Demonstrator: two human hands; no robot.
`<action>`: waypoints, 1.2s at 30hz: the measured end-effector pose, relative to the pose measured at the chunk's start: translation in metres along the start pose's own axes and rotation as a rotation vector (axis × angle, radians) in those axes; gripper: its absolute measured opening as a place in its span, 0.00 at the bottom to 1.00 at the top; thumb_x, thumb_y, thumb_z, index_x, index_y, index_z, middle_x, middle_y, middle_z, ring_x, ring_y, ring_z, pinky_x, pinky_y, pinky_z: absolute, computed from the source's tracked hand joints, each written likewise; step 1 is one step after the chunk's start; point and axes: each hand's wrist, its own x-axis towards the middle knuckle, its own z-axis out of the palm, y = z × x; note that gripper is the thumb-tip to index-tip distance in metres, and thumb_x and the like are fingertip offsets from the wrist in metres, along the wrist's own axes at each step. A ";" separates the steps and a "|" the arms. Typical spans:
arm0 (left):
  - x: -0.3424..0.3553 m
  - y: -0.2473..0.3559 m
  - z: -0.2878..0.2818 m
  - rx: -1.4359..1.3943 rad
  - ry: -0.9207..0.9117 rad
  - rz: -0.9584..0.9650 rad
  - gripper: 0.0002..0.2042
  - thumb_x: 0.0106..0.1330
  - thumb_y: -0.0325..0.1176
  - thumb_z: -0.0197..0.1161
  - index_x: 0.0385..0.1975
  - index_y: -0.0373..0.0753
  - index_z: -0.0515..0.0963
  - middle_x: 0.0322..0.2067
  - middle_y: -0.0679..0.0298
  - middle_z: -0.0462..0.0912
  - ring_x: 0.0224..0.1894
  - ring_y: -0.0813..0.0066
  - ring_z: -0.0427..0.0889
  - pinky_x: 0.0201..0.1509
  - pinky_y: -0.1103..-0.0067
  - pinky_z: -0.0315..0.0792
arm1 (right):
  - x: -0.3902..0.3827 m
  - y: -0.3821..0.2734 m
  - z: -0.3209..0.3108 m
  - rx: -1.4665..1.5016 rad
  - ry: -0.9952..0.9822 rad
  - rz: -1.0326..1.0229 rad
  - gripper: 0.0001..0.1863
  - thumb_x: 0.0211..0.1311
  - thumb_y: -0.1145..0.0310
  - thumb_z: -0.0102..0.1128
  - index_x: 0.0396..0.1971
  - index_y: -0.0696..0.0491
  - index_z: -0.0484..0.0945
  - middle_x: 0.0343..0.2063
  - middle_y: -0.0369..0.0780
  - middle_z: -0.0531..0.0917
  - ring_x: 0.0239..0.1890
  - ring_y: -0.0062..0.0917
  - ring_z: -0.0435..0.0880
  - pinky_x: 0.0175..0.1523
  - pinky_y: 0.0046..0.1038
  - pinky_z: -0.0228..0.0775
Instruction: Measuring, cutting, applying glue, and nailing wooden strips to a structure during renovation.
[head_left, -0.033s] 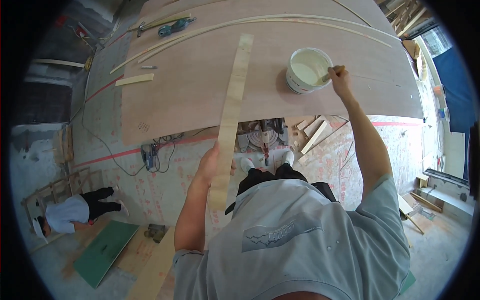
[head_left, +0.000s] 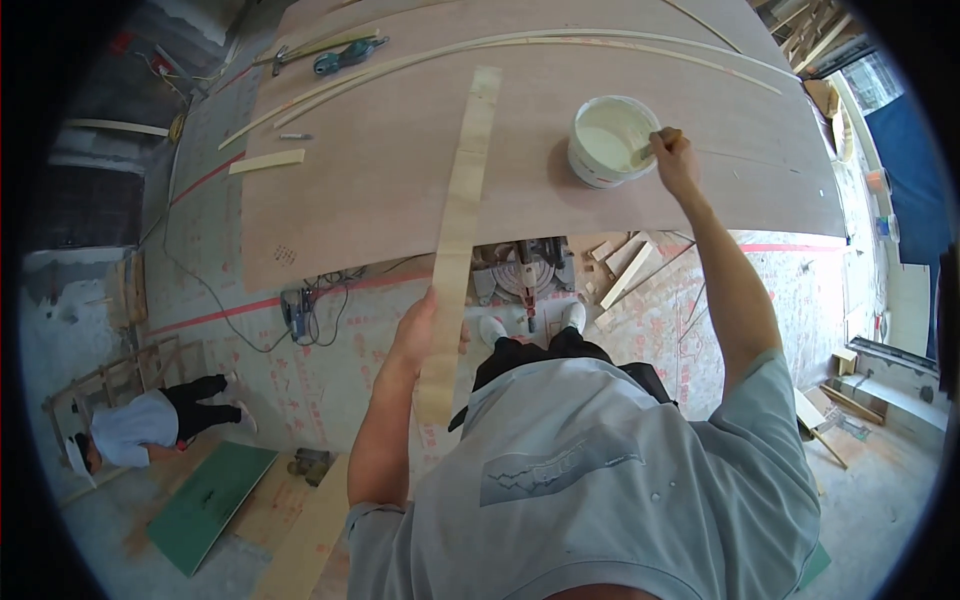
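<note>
My left hand (head_left: pixel 415 335) is closed around a long, flat, pale wooden strip (head_left: pixel 460 215), its fingertips showing on the strip's right edge. The strip's far end lies over the brown sheet table (head_left: pixel 370 190), and its near end reaches back toward my shirt. On the table to the right stands a white bucket (head_left: pixel 590 168) of cream-coloured thick liquid. My right hand (head_left: pixel 675 165) grips the wooden handle of a brush (head_left: pixel 646 152) at the bucket's right rim. The brush head is down inside the rim; how much of it is in the liquid I cannot make out.
A teal power tool (head_left: pixel 345 56), a hammer (head_left: pixel 280 58) and long thin wood strips (head_left: pixel 560 40) lie farther back on the table. Below its near edge are a mitre saw (head_left: pixel 525 275), wood offcuts (head_left: pixel 625 270) and a corded tool (head_left: pixel 296 312). Another person (head_left: pixel 145 425) is at lower left.
The right hand with the brush has shifted slightly left against the bucket's rim. The left hand still holds the wooden strip.
</note>
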 end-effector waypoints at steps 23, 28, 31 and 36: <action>-0.038 0.009 0.116 -0.562 -0.439 0.161 0.24 0.73 0.49 0.45 0.58 0.37 0.67 0.43 0.54 0.73 0.35 0.68 0.74 0.41 0.71 0.71 | 0.000 0.019 -0.017 1.234 -0.051 0.569 0.16 0.69 0.57 0.57 0.29 0.55 0.73 0.19 0.39 0.80 0.19 0.24 0.80 0.21 0.18 0.68; -0.021 0.011 0.124 -0.562 -0.558 0.206 0.27 0.75 0.53 0.44 0.62 0.36 0.63 0.43 0.54 0.70 0.35 0.69 0.72 0.36 0.74 0.70 | -0.042 0.057 0.009 1.870 -0.168 0.768 0.14 0.73 0.63 0.52 0.32 0.59 0.73 0.23 0.41 0.79 0.25 0.22 0.78 0.28 0.19 0.73; -0.012 0.006 0.125 -0.637 -0.560 0.211 0.28 0.76 0.53 0.42 0.63 0.34 0.60 0.42 0.53 0.68 0.34 0.69 0.71 0.33 0.76 0.69 | -0.065 0.061 0.006 1.873 -0.341 0.536 0.09 0.71 0.67 0.55 0.38 0.59 0.76 0.31 0.42 0.81 0.32 0.23 0.81 0.38 0.20 0.77; -0.004 -0.004 0.120 -0.749 -0.549 0.163 0.29 0.76 0.53 0.41 0.62 0.31 0.60 0.41 0.53 0.68 0.32 0.69 0.70 0.31 0.77 0.69 | -0.072 0.053 -0.006 1.551 -0.286 0.425 0.07 0.67 0.74 0.58 0.43 0.56 0.77 0.34 0.42 0.83 0.39 0.27 0.84 0.41 0.22 0.78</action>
